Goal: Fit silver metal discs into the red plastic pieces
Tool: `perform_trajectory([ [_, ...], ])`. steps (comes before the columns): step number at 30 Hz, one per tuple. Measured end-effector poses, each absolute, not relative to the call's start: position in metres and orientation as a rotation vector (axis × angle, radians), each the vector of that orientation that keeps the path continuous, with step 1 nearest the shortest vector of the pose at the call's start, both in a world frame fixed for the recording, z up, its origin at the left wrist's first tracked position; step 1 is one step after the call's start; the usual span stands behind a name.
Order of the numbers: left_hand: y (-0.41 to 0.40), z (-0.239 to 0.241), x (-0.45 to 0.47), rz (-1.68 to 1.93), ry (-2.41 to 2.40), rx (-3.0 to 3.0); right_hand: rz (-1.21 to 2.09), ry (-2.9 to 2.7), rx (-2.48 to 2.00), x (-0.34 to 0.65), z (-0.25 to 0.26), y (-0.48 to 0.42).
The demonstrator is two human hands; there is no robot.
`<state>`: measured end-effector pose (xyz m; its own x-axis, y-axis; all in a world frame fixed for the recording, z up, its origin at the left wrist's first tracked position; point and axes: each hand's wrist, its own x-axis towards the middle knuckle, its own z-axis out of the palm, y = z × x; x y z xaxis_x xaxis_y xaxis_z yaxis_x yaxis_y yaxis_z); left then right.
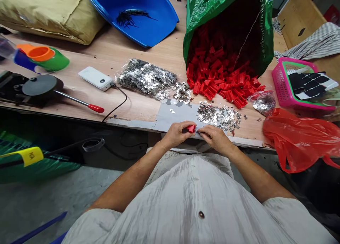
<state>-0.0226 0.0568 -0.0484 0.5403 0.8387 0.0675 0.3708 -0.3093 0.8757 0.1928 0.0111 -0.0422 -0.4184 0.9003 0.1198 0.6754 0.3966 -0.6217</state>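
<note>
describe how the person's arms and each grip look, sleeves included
The left grip and right grip are bare hands, with no gloves; rings are too small to tell. The forearms are bare too, with no watch or bracelet showing. The sleeves are short, loose and off-white, matching the grey-streaked shirt, which has a dark button.

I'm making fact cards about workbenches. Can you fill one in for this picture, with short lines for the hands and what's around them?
Left hand: holds a small red piece
Right hand: pinches a thin dark thing at the red piece, too small to identify
Near the hands: loose silver bits, grey sheet
Behind: open green bag with a red heap spilling out
Left side: white box with black cable
Right side: pink basket, red bag
</note>
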Motion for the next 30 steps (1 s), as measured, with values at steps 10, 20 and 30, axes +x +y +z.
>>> perform_trajectory([
  [10,0.060,-0.052,-0.023,0.673,0.985,1.881,0.724,-2.203,-1.350,0.194,-0.040,0.014],
  [20,0.057,-0.054,-0.020,0.718,1.005,1.884,0.603,-2.255,-1.646,0.170,-0.034,0.002],
  [30,0.026,-0.037,-0.016,1.034,0.874,0.971,0.921,-2.011,-1.379,0.181,-0.025,-0.008],
])
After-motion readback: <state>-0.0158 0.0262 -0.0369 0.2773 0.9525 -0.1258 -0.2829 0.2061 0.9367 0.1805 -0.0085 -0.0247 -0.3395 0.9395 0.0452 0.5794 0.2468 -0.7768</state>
